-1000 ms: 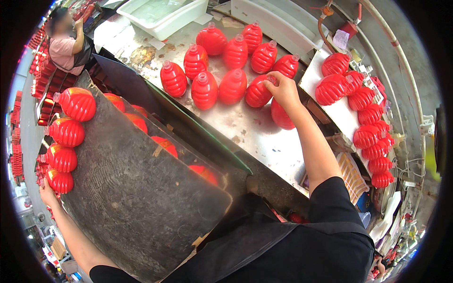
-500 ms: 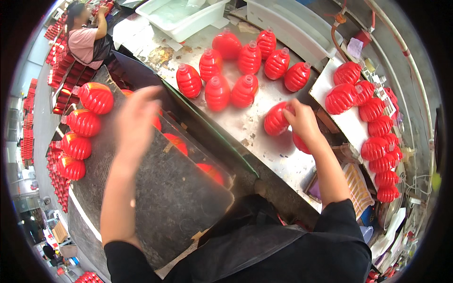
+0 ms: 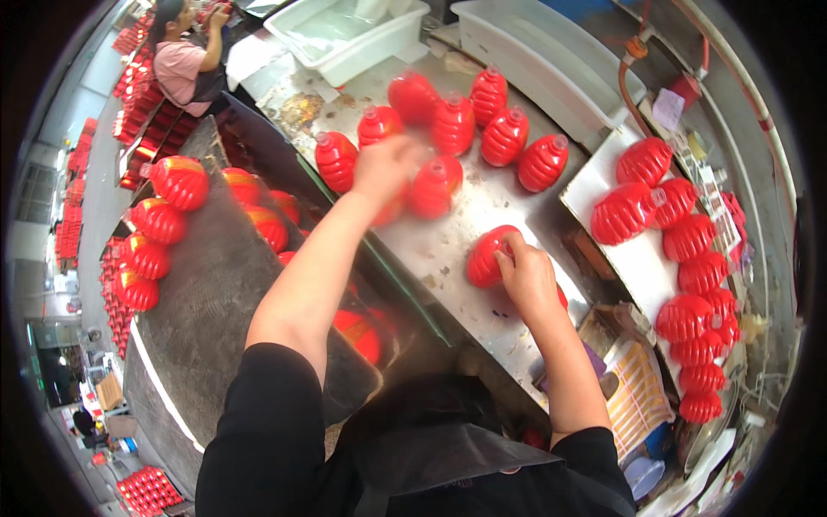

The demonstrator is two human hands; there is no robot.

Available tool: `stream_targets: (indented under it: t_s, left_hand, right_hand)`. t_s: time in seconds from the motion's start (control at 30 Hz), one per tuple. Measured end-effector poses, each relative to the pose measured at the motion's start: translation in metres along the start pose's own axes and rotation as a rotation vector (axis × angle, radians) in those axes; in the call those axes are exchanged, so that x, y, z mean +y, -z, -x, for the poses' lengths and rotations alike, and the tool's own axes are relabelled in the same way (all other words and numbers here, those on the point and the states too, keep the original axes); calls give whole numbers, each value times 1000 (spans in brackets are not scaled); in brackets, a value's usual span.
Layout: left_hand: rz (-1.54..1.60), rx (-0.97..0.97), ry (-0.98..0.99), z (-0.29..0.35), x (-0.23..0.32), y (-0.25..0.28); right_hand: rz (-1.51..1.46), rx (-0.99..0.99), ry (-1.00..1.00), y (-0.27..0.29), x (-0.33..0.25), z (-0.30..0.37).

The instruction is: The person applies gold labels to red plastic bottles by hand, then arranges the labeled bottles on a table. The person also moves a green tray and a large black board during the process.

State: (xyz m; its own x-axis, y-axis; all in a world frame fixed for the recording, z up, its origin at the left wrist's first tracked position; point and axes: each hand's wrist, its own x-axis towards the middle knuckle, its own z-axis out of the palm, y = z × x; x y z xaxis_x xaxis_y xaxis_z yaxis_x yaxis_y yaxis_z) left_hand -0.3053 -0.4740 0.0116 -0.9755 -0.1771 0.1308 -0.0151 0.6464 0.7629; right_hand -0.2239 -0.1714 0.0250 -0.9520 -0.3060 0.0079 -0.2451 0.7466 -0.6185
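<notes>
Head view, looking down on a steel worktop point(image 3: 482, 215). We see the person's right hand point(image 3: 527, 277) near the worktop's near edge, its grip clenched round a red ribbed bottle point(image 3: 488, 256) lying on its side; fingers cover the bottle's right end, so we cannot tell the cap's state. Left hand point(image 3: 385, 168), motion-blurred, reaches farther out to a second red bottle point(image 3: 435, 185) in the standing group; it touches or nearly touches a bottle beneath the palm, but whether that grip is closed we cannot tell, owing to blur.

Standing group: approx. seven red ribbed bottles w/ clear caps point(image 3: 504, 135), upright, close together at worktop centre, just beyond the left hand. Right of the worktop, a raised steel shelf point(image 3: 642, 254) carries a row of like bottles lying on their sides point(image 3: 689, 237), running toward the lower right. Left, a dark sloped tray point(image 3: 215, 293) under the left forearm; red bottles w/ yellow bands point(image 3: 159, 220) line its left rim, others lie along its upper part.

Beyond the worktop: two white plastic tubs point(image 3: 349, 39), side by side. Upper left: another person in a pink top point(image 3: 185, 65), well apart, beside stacked red goods. A yellow slatted basket point(image 3: 639, 389) sits lower right, near the right forearm.
</notes>
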Motion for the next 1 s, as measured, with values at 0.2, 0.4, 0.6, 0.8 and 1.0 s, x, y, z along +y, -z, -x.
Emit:
stream_targets:
  t_s: [0.2, 0.4, 0.6, 0.8, 1.0]
  left_hand:
    - [-500, -372, -176, 6, 38, -14]
    - [-286, -105, -133, 34, 93, 32]
    - [97, 183, -186, 113, 172, 163]
    - [340, 183, 72, 255, 169, 335]
    - [-66, 400, 329, 408, 91, 479]
  right_hand:
    - [27, -4, 75, 4, -2, -2]
    - [-6, 3, 159, 6, 7, -4]
    - [-71, -49, 183, 15, 7, -5]
    - [29, -95, 270, 53, -52, 10]
    - [97, -137, 647, 89, -262, 30]
